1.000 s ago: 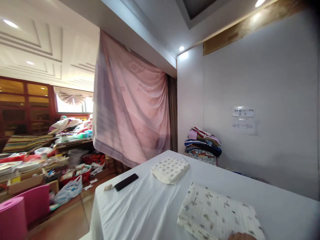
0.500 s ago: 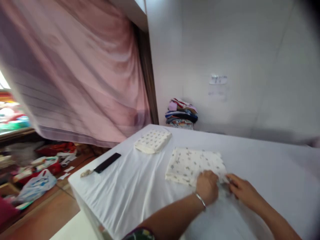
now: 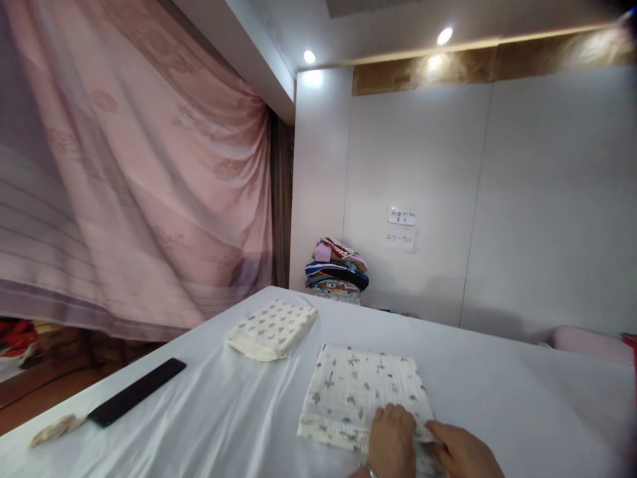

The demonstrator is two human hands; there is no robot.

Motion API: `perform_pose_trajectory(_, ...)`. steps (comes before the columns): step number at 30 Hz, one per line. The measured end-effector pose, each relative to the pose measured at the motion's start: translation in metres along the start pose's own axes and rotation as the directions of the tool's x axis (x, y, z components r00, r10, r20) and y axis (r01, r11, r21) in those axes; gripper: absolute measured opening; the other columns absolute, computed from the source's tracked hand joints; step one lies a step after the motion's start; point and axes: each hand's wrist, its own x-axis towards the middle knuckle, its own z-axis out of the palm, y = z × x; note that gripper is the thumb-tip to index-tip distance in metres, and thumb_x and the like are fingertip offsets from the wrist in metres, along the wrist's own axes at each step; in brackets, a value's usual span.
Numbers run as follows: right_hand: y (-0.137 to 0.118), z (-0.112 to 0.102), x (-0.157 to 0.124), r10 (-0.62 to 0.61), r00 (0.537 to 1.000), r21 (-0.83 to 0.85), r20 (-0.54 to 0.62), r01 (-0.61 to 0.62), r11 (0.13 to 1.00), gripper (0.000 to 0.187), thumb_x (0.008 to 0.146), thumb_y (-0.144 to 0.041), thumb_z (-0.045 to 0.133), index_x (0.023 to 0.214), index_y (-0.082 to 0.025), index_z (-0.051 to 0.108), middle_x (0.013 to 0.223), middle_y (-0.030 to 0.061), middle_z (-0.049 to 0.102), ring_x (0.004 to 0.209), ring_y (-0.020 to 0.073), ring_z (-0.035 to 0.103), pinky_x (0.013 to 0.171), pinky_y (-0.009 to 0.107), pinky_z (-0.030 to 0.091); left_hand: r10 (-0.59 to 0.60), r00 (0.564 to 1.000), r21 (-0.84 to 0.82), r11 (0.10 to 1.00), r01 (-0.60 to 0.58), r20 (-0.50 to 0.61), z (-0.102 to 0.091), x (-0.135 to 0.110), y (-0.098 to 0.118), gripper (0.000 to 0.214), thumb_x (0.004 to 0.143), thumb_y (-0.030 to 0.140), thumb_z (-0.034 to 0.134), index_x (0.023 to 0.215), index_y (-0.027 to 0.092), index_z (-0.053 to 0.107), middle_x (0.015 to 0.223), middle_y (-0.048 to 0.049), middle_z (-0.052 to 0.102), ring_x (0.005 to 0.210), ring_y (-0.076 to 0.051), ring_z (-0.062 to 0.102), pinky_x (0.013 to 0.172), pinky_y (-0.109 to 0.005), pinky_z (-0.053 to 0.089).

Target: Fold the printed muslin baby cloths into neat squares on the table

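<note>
A folded white cloth with a grey-green print of small trees and animals lies flat on the white-covered table. At its near edge my left hand is closed with knuckles up, gripping the fabric; its fingertips are hidden. My right hand pinches the cloth's near right corner between thumb and fingers. A silver bangle shows at the left wrist by the bottom edge. Farther back on the left rests a second folded cream cloth with a small grey print, apart from both hands.
A dark flat bar with a pale tassel-like end lies near the table's left edge. Stacked folded clothes stand behind the table against white panels bearing paper notes. A pink curtain hangs at left. The white table cover is wrinkled.
The view has tilted up, so the table and hands sit lower and the ceiling lights show. Both hands stay at the near right part of the printed cloth.
</note>
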Motion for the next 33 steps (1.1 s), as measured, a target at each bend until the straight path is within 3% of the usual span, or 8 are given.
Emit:
perform_pose_trajectory(3, -0.008, -0.015, -0.007, -0.012, 1.000, -0.006, -0.009, 0.012, 1.000, 0.039, 0.072, -0.024, 0.041, 0.098, -0.043, 0.063, 0.103, -0.0060, 0.067, 0.098, 0.0228, 0.061, 0.078, 0.033, 0.047, 0.055, 0.995, 0.081, 0.996, -0.049, -0.080, -0.008, -0.016, -0.003, 0.029, 0.069, 0.013, 0.043, 0.093, 0.023, 0.056, 0.096, -0.0071, 0.059, 0.093, -0.024, 0.052, 0.081, -0.041, 0.041)
perform_pose_trajectory(6, -0.014, -0.032, -0.012, -0.021, 0.997, 0.013, 0.074, 0.020, 1.000, 0.036, 0.078, -0.025, 0.036, 0.098, -0.034, 0.065, 0.097, -0.0021, 0.069, 0.090, 0.0217, 0.063, 0.070, 0.030, 0.046, 0.103, 0.988, 0.186, 0.979, -0.080, -0.115, -0.021, -0.029, -0.005, 0.022, 0.072, 0.013, 0.043, 0.091, 0.020, 0.053, 0.093, -0.0057, 0.058, 0.088, -0.021, 0.051, 0.076, -0.037, 0.040)
perform_pose_trajectory(9, -0.011, -0.040, -0.013, 0.011, 0.987, -0.032, 0.158, -0.006, 0.999, 0.035, 0.081, -0.030, 0.037, 0.102, -0.032, 0.065, 0.092, 0.0005, 0.070, 0.084, 0.0214, 0.063, 0.065, 0.027, 0.044, 0.118, 0.984, 0.266, 0.961, -0.080, -0.130, -0.034, -0.036, -0.007, 0.018, 0.077, 0.014, 0.044, 0.092, 0.018, 0.052, 0.092, -0.0047, 0.057, 0.088, -0.019, 0.050, 0.074, -0.033, 0.039)
perform_pose_trajectory(15, 0.000, -0.036, -0.009, 0.097, 0.976, -0.165, 0.194, -0.065, 0.984, 0.044, 0.082, -0.047, 0.039, 0.114, -0.028, 0.061, 0.099, 0.0104, 0.068, 0.081, 0.0271, 0.062, 0.059, 0.031, 0.041, 0.041, 0.994, 0.367, 0.930, 0.000, -0.106, -0.046, -0.043, -0.030, 0.016, 0.081, 0.012, 0.041, 0.092, 0.016, 0.052, 0.094, -0.0068, 0.056, 0.090, -0.020, 0.048, 0.074, -0.033, 0.037)
perform_pose_trajectory(20, -0.005, -0.037, -0.014, 0.009, 0.974, -0.116, 0.225, 0.017, 0.993, 0.052, 0.083, -0.049, 0.032, 0.113, -0.020, 0.062, 0.099, 0.0161, 0.067, 0.075, 0.0254, 0.062, 0.056, 0.030, 0.036, -0.065, 0.991, 0.375, 0.921, 0.103, -0.114, -0.057, -0.054, -0.051, 0.018, 0.082, 0.010, 0.040, 0.094, 0.015, 0.052, 0.096, -0.0074, 0.055, 0.094, -0.021, 0.047, 0.077, -0.034, 0.036)
perform_pose_trajectory(26, -0.014, -0.036, -0.019, 0.063, 0.991, -0.113, 0.121, -0.050, 0.992, 0.050, 0.084, -0.046, 0.033, 0.117, -0.020, 0.059, 0.097, 0.0156, 0.066, 0.080, 0.0261, 0.061, 0.057, 0.029, 0.037, -0.148, 0.973, 0.381, 0.902, 0.205, -0.175, -0.074, -0.064, -0.073, 0.018, 0.082, 0.009, 0.040, 0.092, 0.016, 0.053, 0.098, -0.0064, 0.055, 0.094, -0.020, 0.047, 0.077, -0.033, 0.037)
perform_pose_trajectory(33, -0.025, -0.029, -0.022, 0.167, 0.968, -0.115, 0.188, -0.147, 0.982, 0.045, 0.082, -0.041, 0.037, 0.119, -0.025, 0.057, 0.099, 0.0094, 0.066, 0.089, 0.0295, 0.059, 0.064, 0.034, 0.043, -0.171, 0.959, 0.352, 0.904, 0.243, -0.225, -0.084, -0.074, -0.096, 0.020, 0.081, 0.008, 0.042, 0.095, 0.017, 0.054, 0.096, -0.0065, 0.056, 0.093, -0.020, 0.048, 0.077, -0.033, 0.038)
